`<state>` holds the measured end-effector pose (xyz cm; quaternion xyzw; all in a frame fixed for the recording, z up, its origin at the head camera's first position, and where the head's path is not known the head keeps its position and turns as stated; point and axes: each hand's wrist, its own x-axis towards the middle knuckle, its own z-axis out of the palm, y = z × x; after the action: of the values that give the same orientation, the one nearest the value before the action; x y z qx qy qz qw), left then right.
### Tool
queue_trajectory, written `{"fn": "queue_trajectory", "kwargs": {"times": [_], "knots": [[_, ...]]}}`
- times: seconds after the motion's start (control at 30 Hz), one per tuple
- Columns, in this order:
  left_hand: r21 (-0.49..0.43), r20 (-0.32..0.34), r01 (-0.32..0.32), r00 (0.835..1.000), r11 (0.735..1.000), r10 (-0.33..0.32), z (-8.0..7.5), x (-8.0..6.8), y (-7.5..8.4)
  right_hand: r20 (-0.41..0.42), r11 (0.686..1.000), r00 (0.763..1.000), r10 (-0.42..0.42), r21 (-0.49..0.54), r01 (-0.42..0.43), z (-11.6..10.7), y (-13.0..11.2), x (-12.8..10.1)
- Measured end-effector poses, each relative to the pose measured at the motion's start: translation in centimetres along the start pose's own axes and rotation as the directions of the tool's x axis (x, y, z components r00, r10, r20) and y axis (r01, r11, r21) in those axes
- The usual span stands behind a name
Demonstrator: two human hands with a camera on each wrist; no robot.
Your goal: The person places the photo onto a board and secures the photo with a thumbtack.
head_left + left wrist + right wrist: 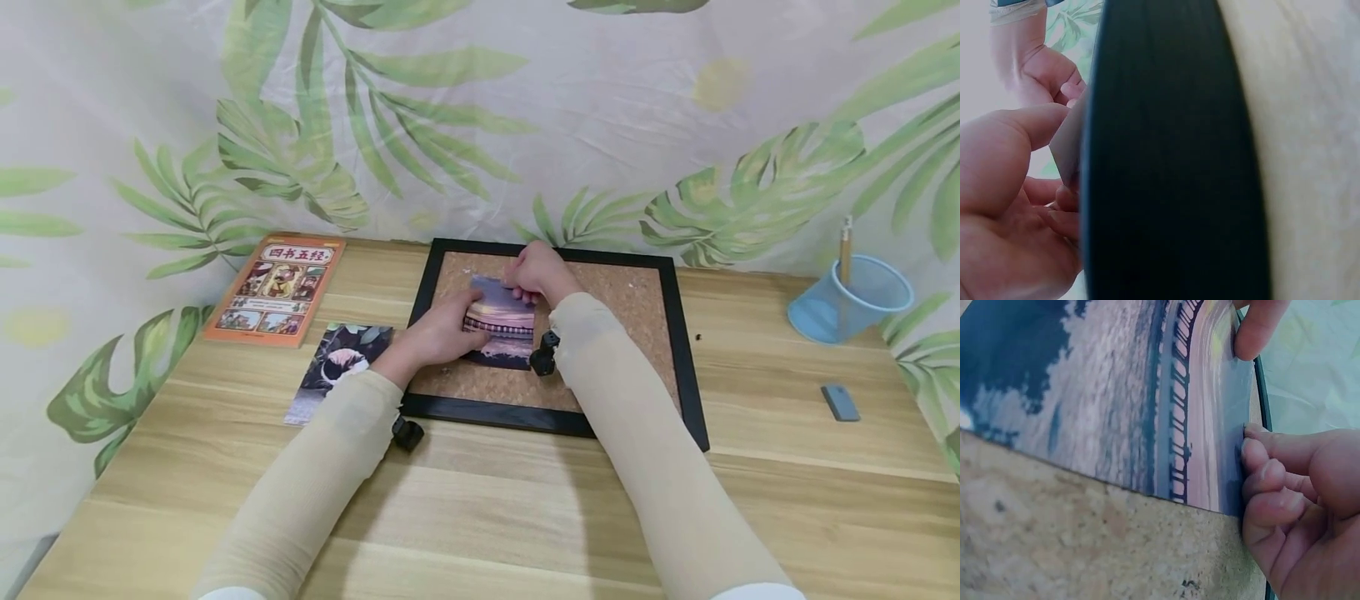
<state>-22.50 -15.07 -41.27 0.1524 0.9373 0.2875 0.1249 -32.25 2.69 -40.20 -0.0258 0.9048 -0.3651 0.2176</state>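
Note:
A photo (pixel 498 337) of a purple sunset, with a dark railing across it, lies over the cork board (pixel 615 333) in its black frame. My left hand (pixel 441 333) grips the photo's left side, its thumb stretched over the front. In the left wrist view the thumb and fingers meet around the photo's edge (pixel 1067 147). At the top right corner, the curled fingers of my right hand (pixel 542 273) pinch the photo's upper edge. The right wrist view shows those fingertips right at the grey top border; I cannot tell whether something small sits between them.
A second photo (pixel 337 367) with a black-and-white animal lies left of the board, partly under the left forearm. Beyond it is an orange book (pixel 273 287). On the right stand a blue mesh cup (pixel 825 304) holding a pencil (pixel 845 254), and a small blue-grey block (pixel 840 402).

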Motion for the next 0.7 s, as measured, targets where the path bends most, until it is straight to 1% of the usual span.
{"fn": "queue_trajectory", "kwargs": {"times": [0.1, 0.2, 0.33, 0.53, 0.63, 0.7], "knots": [[0.022, -0.006, 0.031, 1.0, 0.999, -0.031, 0.1, 0.0, 0.3, 0.026, 0.999, 1.0, -0.008, 0.038, 0.007, -0.3, 0.3, -0.2], [0.053, -0.015, 0.067, 0.998, 0.996, -0.066, 0.2, -0.2, 0.5, 0.074, 0.995, 0.997, -0.02, 0.101, 0.012, -0.5, 0.7, -0.4], [0.095, -0.026, 0.092, 0.996, 0.991, -0.09, 0.2, -0.3, 0.7, 0.112, 0.988, 0.992, -0.051, 0.151, 0.034, -0.7, 1.2, -0.9], [0.183, -0.039, 0.104, 0.994, 0.978, -0.099, 0.1, -0.3, 1.2, 0.094, 0.988, 0.987, -0.128, 0.1, 0.119, -1.4, 2.1, -2.3], [0.199, -0.05, 0.11, 0.994, 0.974, -0.102, 0.0, -0.3, 1.2, 0.088, 0.986, 0.985, -0.148, 0.088, 0.14, -1.9, 2.4, -3.3], [0.188, -0.063, 0.107, 0.993, 0.976, -0.097, 0.0, -0.4, 1.2, 0.083, 0.984, 0.983, -0.164, 0.085, 0.157, -2.3, 2.7, -3.9]]}}
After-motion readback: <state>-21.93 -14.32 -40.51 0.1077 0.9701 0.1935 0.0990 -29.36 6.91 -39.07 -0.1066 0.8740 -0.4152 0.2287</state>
